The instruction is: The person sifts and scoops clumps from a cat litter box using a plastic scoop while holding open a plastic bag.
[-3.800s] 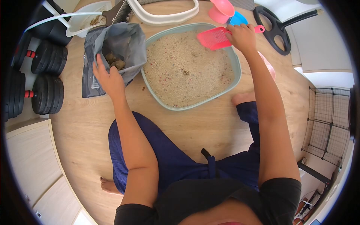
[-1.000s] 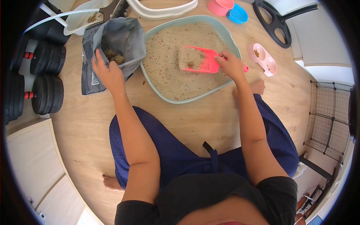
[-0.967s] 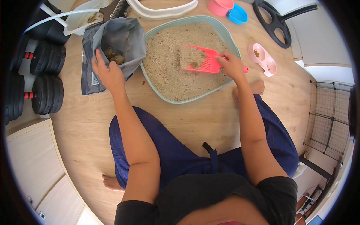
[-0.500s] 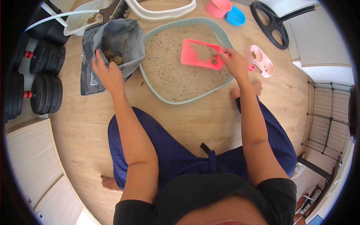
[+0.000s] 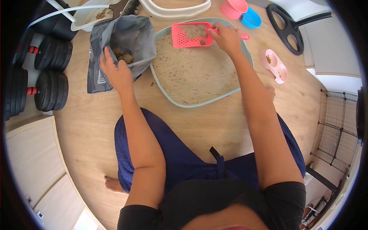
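Observation:
My right hand (image 5: 227, 38) is closed round the handle of a pink slotted litter scoop (image 5: 183, 42), held over the far part of the litter box (image 5: 191, 105). Some litter and a dark clump lie in the scoop. Pale litter (image 5: 195, 73) with coloured specks fills the box. At the left, my left hand (image 5: 118, 74) grips the near rim of a grey plastic bag (image 5: 145, 46), its mouth spread wide. Brown clumps (image 5: 125, 58) show inside the bag; its bottom is partly hidden.
Behind the box lies a white frame (image 5: 176, 14), with a pink cup (image 5: 234, 8) and a blue cup (image 5: 251, 18) beside it. A pink double bowl (image 5: 281, 73) stands at the right. Dumbbells (image 5: 51, 90) line the left side. A dustpan (image 5: 86, 17) sits behind the bag.
My right hand has carried the scoop left and away from me, toward the far side of the box. The left hand keeps its hold on the bag. The whole view has shifted slightly.

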Motion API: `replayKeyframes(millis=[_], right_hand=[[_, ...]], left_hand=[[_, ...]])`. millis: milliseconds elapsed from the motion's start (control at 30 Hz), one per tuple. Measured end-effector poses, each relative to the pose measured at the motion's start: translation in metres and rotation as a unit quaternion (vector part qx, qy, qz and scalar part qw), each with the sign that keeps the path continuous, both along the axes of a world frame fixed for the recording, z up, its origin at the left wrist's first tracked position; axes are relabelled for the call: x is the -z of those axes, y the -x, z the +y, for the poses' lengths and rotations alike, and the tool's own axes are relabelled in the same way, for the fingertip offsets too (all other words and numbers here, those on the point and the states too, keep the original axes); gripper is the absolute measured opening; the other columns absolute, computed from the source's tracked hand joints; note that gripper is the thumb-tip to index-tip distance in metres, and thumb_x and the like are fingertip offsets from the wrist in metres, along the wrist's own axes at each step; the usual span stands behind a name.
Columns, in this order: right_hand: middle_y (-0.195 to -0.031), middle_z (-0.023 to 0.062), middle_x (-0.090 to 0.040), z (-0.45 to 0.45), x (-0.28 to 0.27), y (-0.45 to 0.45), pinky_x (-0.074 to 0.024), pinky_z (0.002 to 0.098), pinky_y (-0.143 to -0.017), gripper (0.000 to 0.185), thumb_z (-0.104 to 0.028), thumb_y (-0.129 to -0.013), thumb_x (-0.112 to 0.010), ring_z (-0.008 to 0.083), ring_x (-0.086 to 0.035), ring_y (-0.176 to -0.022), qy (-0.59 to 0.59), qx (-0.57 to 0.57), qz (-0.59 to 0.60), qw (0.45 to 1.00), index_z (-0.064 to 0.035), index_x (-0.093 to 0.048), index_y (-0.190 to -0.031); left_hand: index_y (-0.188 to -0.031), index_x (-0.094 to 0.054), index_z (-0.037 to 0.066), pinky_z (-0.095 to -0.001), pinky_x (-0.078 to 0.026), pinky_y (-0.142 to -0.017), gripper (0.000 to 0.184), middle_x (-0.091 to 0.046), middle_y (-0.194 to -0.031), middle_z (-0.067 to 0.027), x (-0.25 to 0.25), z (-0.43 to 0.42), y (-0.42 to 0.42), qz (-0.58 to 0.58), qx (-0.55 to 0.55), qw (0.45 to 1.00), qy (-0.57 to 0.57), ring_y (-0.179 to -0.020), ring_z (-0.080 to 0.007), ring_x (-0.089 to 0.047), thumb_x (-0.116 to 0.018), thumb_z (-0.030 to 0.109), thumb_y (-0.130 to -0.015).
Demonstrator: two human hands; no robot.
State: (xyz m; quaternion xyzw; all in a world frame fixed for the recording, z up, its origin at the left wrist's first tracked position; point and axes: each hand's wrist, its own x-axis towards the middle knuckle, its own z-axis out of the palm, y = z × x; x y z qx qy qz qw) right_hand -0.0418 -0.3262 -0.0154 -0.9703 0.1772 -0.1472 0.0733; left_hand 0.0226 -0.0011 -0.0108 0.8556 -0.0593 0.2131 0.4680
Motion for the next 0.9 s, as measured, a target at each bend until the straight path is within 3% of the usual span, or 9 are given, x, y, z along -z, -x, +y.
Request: replayKeyframes(millis=[233,333,400,600,700,900], right_hand=[[-0.078,0.0045,-0.066,-0.009,0.001,0.014,-0.0363,0.0384,-0.080,0.033,-0.047,-0.082,-0.057,0.0226,-0.060,-0.081,-0.039,-0.035,0.072,0.996,-0.0187,-0.067,-0.096],[-0.081,0.0053,-0.067,-0.017,-0.004,0.024,-0.0418,0.0351,-0.077,0.035,-0.046,-0.082,-0.057,0.0199,-0.062,-0.081,-0.107,-0.033,0.108,0.988,-0.0153,-0.067,-0.096],[-0.087,0.0031,-0.069,-0.021,-0.008,0.034,-0.0409,0.0326,-0.081,0.038,-0.049,-0.079,-0.055,0.0231,-0.063,-0.088,-0.262,0.046,0.093,0.960,-0.0187,-0.068,-0.097],[-0.084,0.0035,-0.069,-0.032,-0.025,0.059,-0.0355,0.0393,-0.087,0.039,-0.050,-0.081,-0.054,0.0229,-0.063,-0.087,-0.190,0.104,0.038,0.976,-0.0183,-0.066,-0.100],[-0.084,0.0039,-0.069,-0.023,-0.028,0.067,-0.0321,0.0409,-0.089,0.039,-0.049,-0.082,-0.053,0.0234,-0.063,-0.087,-0.161,0.095,0.082,0.979,-0.0173,-0.065,-0.102],[-0.084,0.0063,-0.068,-0.019,-0.030,0.075,-0.0316,0.0397,-0.089,0.037,-0.047,-0.083,-0.052,0.0244,-0.063,-0.088,-0.177,0.120,0.073,0.974,-0.0180,-0.066,-0.101]], left_hand=[[-0.135,-0.044,0.009,-0.0385,-0.029,-0.104,0.059,-0.029,-0.142,-0.0249,-0.001,0.000,0.001,0.013,-0.001,1.000,0.002,-0.131,-0.0367,-0.033,-0.045,0.005,-0.077],[-0.136,-0.043,0.010,-0.0382,-0.029,-0.104,0.059,-0.029,-0.142,-0.0249,0.001,0.000,0.000,0.014,-0.004,1.000,-0.002,-0.130,-0.0366,-0.033,-0.045,0.005,-0.077],[-0.136,-0.043,0.010,-0.0381,-0.030,-0.103,0.059,-0.029,-0.142,-0.0249,0.000,0.000,0.000,0.010,-0.008,1.000,-0.009,-0.130,-0.0366,-0.034,-0.046,0.005,-0.077],[-0.136,-0.044,0.011,-0.0373,-0.034,-0.099,0.059,-0.029,-0.142,-0.0245,-0.001,0.000,0.001,0.012,-0.006,1.000,-0.005,-0.129,-0.0361,-0.035,-0.046,0.005,-0.077],[-0.136,-0.044,0.011,-0.0366,-0.034,-0.099,0.059,-0.029,-0.143,-0.0241,-0.002,-0.001,0.000,0.006,-0.006,1.000,-0.017,-0.129,-0.0357,-0.035,-0.045,0.005,-0.077],[-0.136,-0.044,0.011,-0.0361,-0.034,-0.099,0.059,-0.028,-0.143,-0.0236,-0.002,-0.001,0.002,0.009,-0.001,1.000,-0.010,-0.129,-0.0352,-0.035,-0.045,0.005,-0.077]])
